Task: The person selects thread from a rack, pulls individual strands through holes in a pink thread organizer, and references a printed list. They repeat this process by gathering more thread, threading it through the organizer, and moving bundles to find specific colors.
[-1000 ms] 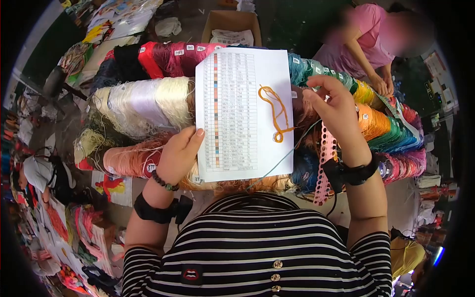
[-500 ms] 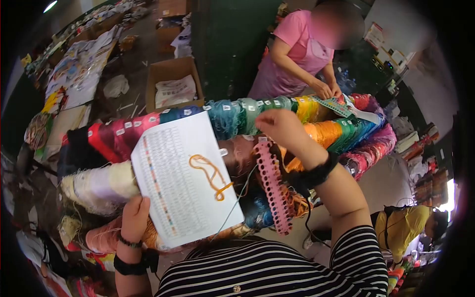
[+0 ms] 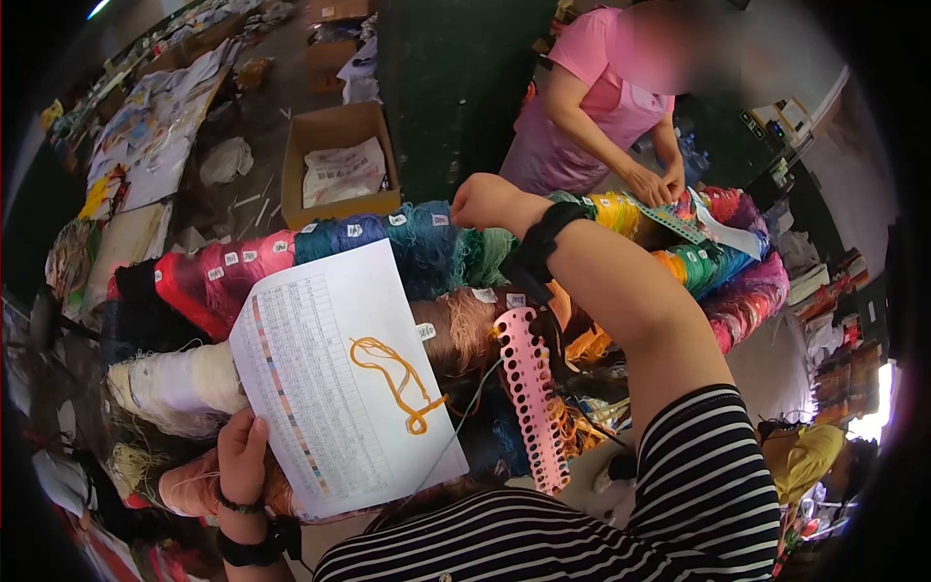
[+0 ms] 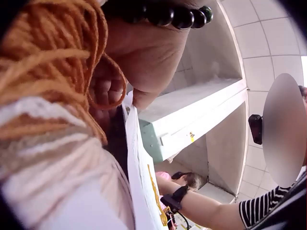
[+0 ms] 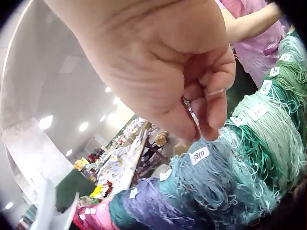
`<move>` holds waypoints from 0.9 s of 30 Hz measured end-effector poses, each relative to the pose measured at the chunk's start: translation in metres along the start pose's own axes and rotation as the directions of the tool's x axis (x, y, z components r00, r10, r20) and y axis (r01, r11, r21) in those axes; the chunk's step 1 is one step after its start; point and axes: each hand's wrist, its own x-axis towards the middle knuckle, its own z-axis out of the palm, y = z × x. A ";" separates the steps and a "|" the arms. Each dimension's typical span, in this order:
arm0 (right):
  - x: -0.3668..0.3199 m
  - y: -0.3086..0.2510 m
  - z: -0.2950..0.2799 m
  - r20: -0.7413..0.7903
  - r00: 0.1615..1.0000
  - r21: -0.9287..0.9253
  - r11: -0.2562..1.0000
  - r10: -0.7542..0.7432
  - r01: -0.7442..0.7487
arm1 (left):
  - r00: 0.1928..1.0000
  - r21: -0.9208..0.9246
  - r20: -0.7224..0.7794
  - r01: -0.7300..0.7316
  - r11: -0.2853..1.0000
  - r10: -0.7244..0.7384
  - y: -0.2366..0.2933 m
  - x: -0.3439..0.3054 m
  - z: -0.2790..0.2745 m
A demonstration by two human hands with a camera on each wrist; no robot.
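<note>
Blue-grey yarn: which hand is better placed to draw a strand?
Right, probably: the right hand is at the blue-grey yarn, near its white tag, while the left hand pinches the printed sheet farther off.

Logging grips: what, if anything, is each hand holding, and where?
The left hand grips the chart by its left edge; whether the right hand holds anything is unclear.

Smooth matt paper sheet (image 3: 341, 403), stringy, rough-looking blue-grey yarn (image 5: 201, 184), plastic-looking pink strip (image 3: 531, 403), glossy black beads (image 4: 181, 19).
</note>
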 end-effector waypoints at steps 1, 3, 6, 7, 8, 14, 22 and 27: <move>0.009 0.002 0.006 0.025 1.000 0.022 1.000 -0.008 0.007 | 1.000 0.008 -0.006 -0.002 1.000 0.002 0.001 -0.001 0.000; 0.022 0.003 0.014 0.058 0.998 0.055 0.998 -0.028 0.025 | 1.000 0.023 -0.011 -0.007 1.000 0.007 0.003 -0.002 0.000; 0.034 -0.006 0.024 0.066 0.996 -0.014 0.998 -0.063 0.064 | 0.999 0.068 -0.024 -0.021 0.997 0.022 0.002 -0.002 -0.002; 0.039 -0.010 0.026 0.055 0.996 -0.100 0.992 -0.075 0.080 | 0.999 0.104 -0.035 -0.029 0.994 0.032 0.001 -0.002 -0.003; 0.043 -0.013 0.028 0.044 0.995 -0.184 0.978 -0.087 0.094 | 0.998 0.141 -0.044 -0.036 0.989 0.043 0.001 -0.002 -0.004; 0.048 -0.026 0.037 -0.037 0.992 -0.407 0.908 -0.121 0.096 | 0.998 0.039 -0.063 -0.016 0.999 0.019 0.005 -0.003 0.001; 0.043 -0.011 0.015 -0.005 0.960 -0.140 0.951 -0.279 0.276 | 0.997 0.111 -0.068 -0.016 0.994 0.023 0.000 -0.001 -0.003; 0.031 -0.023 0.039 0.069 0.937 -0.451 0.827 -0.343 0.336 | 0.997 0.083 -0.067 -0.025 0.996 0.031 0.002 -0.001 0.000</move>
